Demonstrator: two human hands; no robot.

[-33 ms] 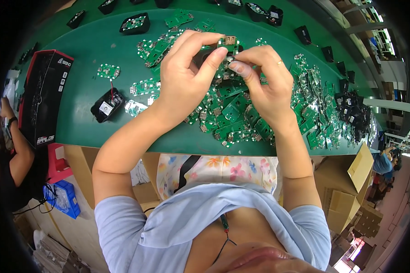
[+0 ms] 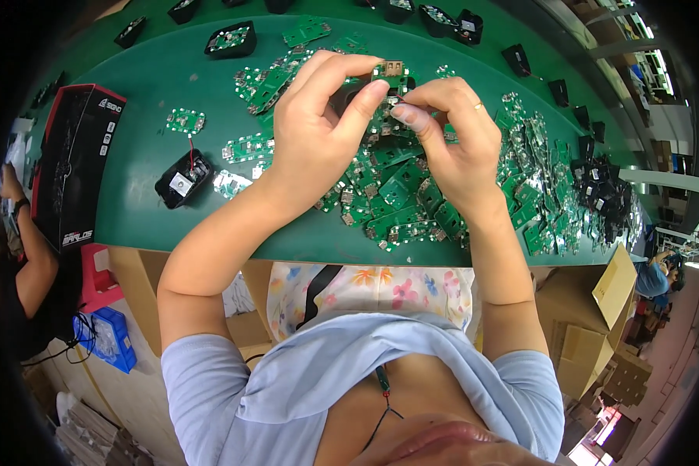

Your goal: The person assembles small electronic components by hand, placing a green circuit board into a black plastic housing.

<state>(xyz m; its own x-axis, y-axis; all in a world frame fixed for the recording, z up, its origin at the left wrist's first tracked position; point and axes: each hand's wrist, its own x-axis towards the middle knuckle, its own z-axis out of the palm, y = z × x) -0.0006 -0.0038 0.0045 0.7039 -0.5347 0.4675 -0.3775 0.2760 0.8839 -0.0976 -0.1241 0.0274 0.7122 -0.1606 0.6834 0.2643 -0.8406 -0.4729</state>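
My left hand (image 2: 318, 128) grips a small green circuit board (image 2: 392, 70) by its left edge, between thumb and fingers, above the table. Two metal sockets sit at the board's far end. Part of a dark casing shows behind the board, mostly covered by my fingers. At the board's near right side, my right hand (image 2: 466, 147) is closed, thumb against fingertips. What lies in that pinch is too small to make out. A heap of loose green circuit boards (image 2: 396, 190) lies under both hands.
Left of my forearm, a black casing (image 2: 184, 180) is joined by a red wire to a circuit board (image 2: 186, 120). Black casings (image 2: 230, 39) line the far side. More boards (image 2: 532, 171) and dark parts (image 2: 598, 190) are piled right. A black box (image 2: 74, 167) stands left, near another person's arm (image 2: 35, 248).
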